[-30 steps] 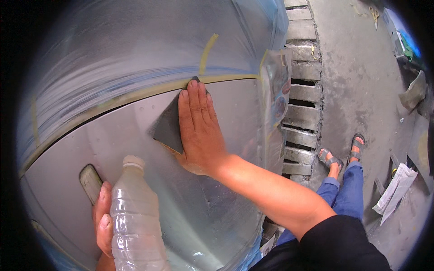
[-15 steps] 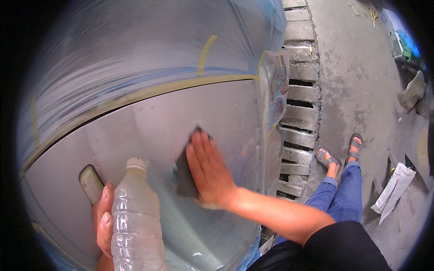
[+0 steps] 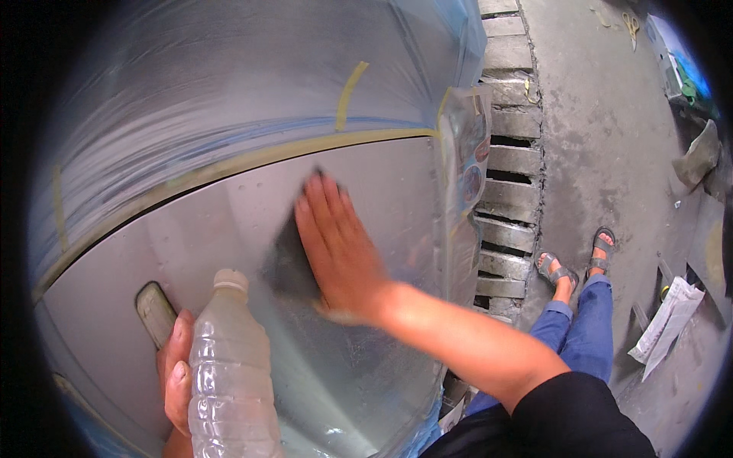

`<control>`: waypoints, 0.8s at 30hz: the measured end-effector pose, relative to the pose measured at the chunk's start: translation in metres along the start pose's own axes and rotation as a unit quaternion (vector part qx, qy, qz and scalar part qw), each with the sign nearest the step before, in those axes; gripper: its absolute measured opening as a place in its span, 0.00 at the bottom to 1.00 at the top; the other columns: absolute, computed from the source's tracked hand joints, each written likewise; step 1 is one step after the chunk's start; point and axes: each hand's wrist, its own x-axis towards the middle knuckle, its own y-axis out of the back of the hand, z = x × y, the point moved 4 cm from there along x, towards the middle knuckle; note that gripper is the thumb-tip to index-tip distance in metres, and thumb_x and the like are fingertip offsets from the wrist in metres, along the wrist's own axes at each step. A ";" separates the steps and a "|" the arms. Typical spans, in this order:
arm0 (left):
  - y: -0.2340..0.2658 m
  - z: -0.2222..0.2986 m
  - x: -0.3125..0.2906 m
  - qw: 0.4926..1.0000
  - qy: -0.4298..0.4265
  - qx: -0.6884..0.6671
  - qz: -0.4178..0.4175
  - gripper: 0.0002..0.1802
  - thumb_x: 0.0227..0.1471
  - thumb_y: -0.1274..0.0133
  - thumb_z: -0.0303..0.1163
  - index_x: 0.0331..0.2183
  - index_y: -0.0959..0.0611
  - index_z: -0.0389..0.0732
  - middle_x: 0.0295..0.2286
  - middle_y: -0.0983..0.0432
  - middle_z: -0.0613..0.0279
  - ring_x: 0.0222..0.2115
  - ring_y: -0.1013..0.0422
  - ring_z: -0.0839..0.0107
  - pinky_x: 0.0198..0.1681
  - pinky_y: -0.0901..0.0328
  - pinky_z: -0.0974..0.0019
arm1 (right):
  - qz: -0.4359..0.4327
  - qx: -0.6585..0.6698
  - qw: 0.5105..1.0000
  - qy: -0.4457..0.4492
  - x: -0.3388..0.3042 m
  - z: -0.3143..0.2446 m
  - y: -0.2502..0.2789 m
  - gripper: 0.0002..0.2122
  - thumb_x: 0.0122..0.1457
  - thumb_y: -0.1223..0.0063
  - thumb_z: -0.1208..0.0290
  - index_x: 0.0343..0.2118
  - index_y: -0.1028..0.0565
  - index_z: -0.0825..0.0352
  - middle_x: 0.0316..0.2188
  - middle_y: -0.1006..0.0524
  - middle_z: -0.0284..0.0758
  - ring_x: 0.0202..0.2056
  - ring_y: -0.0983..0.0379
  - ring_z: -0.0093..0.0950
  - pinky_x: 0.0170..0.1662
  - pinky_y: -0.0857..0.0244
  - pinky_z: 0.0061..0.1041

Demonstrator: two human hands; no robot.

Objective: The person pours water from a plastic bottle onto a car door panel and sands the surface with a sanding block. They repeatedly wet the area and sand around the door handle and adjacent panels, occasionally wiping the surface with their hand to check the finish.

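A clear ribbed plastic bottle (image 3: 233,366) with a pale top stands tilted in my left hand (image 3: 178,366), whose fingers wrap its left side; the rest of that hand is hidden behind it. My right hand (image 3: 341,256) lies flat on the silvery car panel (image 3: 389,191), fingers stretched out together. Under its palm and fingers is a dark sheet of sandpaper (image 3: 286,263), showing along the hand's left edge and past the fingertips. Water droplets and wet streaks cover the panel. A recessed handle slot (image 3: 156,313) sits just left of the bottle.
Clear plastic film (image 3: 229,69) covers the area above the panel, edged with yellow masking tape (image 3: 259,156). A slatted drain grate (image 3: 508,198) runs along the floor on the right. Scissors (image 3: 631,27) and folded paper (image 3: 668,324) lie on the concrete floor (image 3: 580,130).
My right hand has slid up and slightly left across the panel, with the sandpaper under it. The left hand and bottle have hardly moved.
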 end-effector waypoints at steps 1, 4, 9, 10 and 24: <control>0.000 -0.001 0.001 1.000 -0.007 -0.006 -0.007 0.36 0.60 0.52 0.43 0.63 0.46 0.44 0.61 0.48 0.49 0.56 0.39 0.49 0.50 0.29 0.50 | 0.021 0.007 1.000 -0.004 0.016 0.005 0.006 0.37 0.50 0.49 0.69 0.60 0.49 0.83 0.63 0.53 0.65 0.65 0.58 0.60 0.66 0.62 0.55; 0.004 0.001 -0.001 1.000 0.013 0.015 0.009 0.37 0.60 0.53 0.46 0.63 0.46 0.42 0.61 0.47 0.47 0.56 0.38 0.51 0.49 0.29 0.51 | -0.004 0.016 1.000 -0.014 0.004 0.004 -0.005 0.42 0.47 0.44 0.65 0.61 0.50 0.83 0.63 0.54 0.64 0.66 0.60 0.60 0.66 0.64 0.55; 0.000 0.001 -0.005 0.999 0.024 0.002 0.024 0.39 0.58 0.50 0.46 0.63 0.47 0.42 0.60 0.47 0.45 0.56 0.38 0.50 0.50 0.30 0.50 | -0.034 -0.014 0.999 -0.007 -0.057 -0.011 -0.023 0.47 0.44 0.38 0.61 0.61 0.51 0.82 0.64 0.56 0.61 0.67 0.63 0.55 0.68 0.66 0.50; -0.001 0.001 -0.004 1.000 0.023 0.002 0.020 0.39 0.58 0.50 0.46 0.63 0.47 0.42 0.60 0.46 0.45 0.56 0.38 0.50 0.51 0.30 0.50 | -0.037 0.012 0.999 -0.028 -0.038 -0.006 -0.016 0.47 0.44 0.38 0.60 0.62 0.51 0.82 0.65 0.56 0.61 0.67 0.62 0.55 0.68 0.66 0.50; -0.003 -0.001 -0.001 0.999 0.023 0.007 0.027 0.38 0.58 0.52 0.46 0.63 0.45 0.43 0.58 0.43 0.45 0.55 0.37 0.51 0.51 0.30 0.51 | 0.034 -0.013 0.996 -0.076 0.005 0.009 0.001 0.41 0.54 0.45 0.58 0.62 0.52 0.82 0.63 0.56 0.65 0.65 0.60 0.61 0.65 0.61 0.55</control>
